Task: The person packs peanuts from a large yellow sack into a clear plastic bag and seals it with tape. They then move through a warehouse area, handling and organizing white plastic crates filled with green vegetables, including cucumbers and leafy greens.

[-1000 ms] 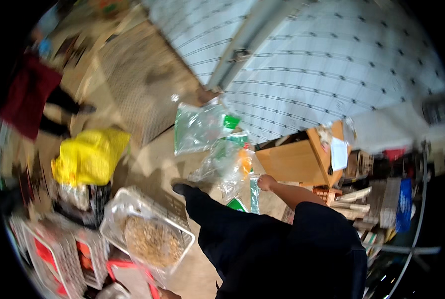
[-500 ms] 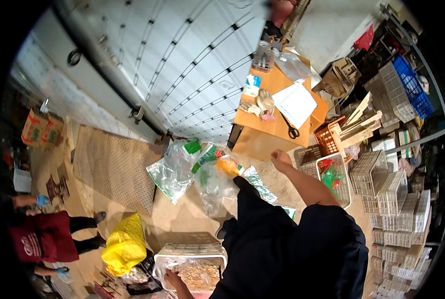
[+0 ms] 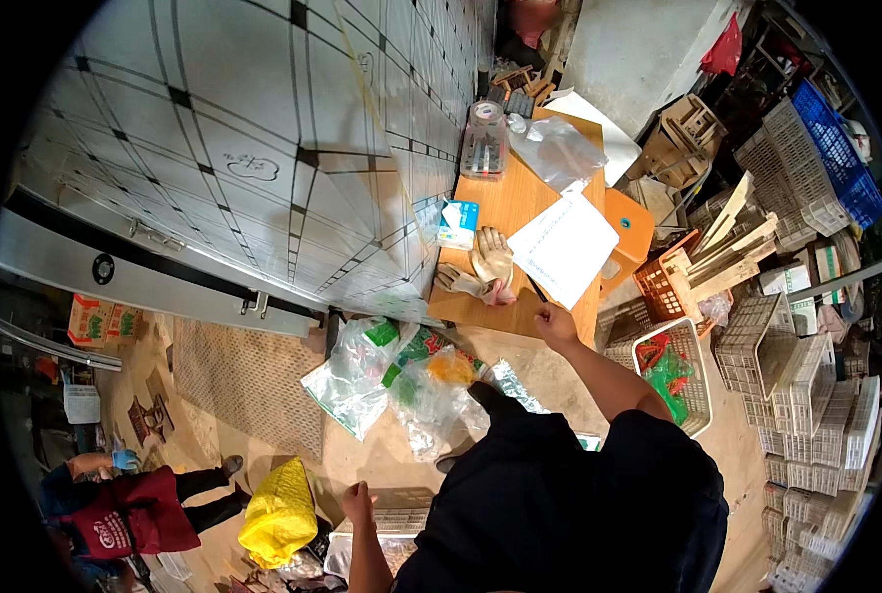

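Note:
My right hand (image 3: 557, 324) is over the near edge of a wooden desk (image 3: 485, 308), its fingers curled. It covers the spot where a pair of scissors lies; only a dark blade tip (image 3: 539, 290) shows, so whether I grip the handles is hidden. White printed sheets (image 3: 565, 249) lie just beyond, with beige work gloves (image 3: 490, 259) to their left. At the lower edge my left hand (image 3: 359, 504) is closed, with nothing visible in it. It hovers by a white plastic crate (image 3: 401, 520), which my body partly hides.
Clear plastic bags (image 3: 431, 400) lie on the floor by my foot. A yellow sack (image 3: 281, 514) stands at lower left, near a person in a dark red apron (image 3: 130, 524). To the right are a white basket (image 3: 693, 381) with coloured netting and stacked crates (image 3: 807, 395).
My view has swung and come closer to the desk. My right hand now covers the scissor handles, which were visible before. My left hand has lifted away from the crate and its plastic liner.

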Demonstrator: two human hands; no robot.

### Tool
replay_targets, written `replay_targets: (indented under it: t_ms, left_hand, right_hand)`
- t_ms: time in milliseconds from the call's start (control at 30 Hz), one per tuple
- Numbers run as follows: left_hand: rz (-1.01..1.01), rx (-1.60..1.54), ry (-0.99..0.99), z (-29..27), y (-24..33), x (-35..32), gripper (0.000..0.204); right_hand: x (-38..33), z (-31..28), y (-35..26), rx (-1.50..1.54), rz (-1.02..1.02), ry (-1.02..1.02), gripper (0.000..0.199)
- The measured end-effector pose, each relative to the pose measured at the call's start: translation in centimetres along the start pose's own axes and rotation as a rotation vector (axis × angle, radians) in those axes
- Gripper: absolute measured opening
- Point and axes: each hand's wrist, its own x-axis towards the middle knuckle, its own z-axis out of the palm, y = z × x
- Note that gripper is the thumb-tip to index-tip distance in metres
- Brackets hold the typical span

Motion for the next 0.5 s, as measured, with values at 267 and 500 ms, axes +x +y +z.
replay_targets:
  t_ms: [267, 500]
  left_hand:
    - [0.502, 0.721, 0.069, 3.8, 11.6, -3.7, 0.035]
    - [1.363, 0.847, 0.284, 10.8, 35.9, -10.7, 0.050]
  right_hand:
    - [-0.5, -7.5, 2.3, -0.020, 0.062, 0.196, 0.019]
    - [9.3, -10.6, -0.5, -0.075, -0.117, 0.339, 0.017]
